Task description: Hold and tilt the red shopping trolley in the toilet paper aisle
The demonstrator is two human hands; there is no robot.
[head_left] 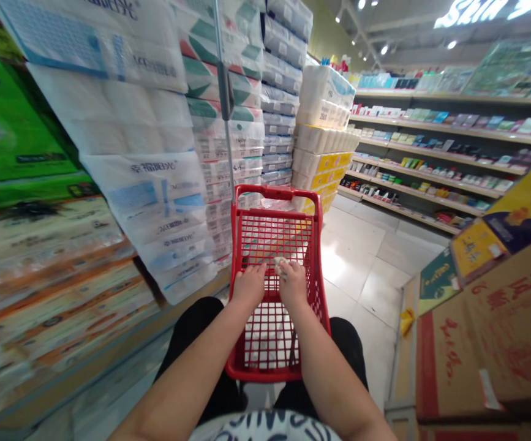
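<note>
A red plastic shopping basket (319, 294) with open grid walls stands in front of my body, between my knees, its handle at the far end. Over its middle, my left hand (249, 284) has its fingers stretched forward and holds nothing that I can see; whether it touches the grid is unclear. Close beside it on the right, my right hand (294, 283) is closed on a small crumpled whitish wad (280, 265), which looks like tissue or cloth. Part of the wad is hidden by the fingers.
Tall stacks of toilet paper packs (168, 208) line the left side, with more paper packs (323, 147) farther along. Shelves of small boxed goods (430, 138) stand at the back right. Cardboard boxes (485, 331) crowd the near right. A tiled floor (361, 257) runs between.
</note>
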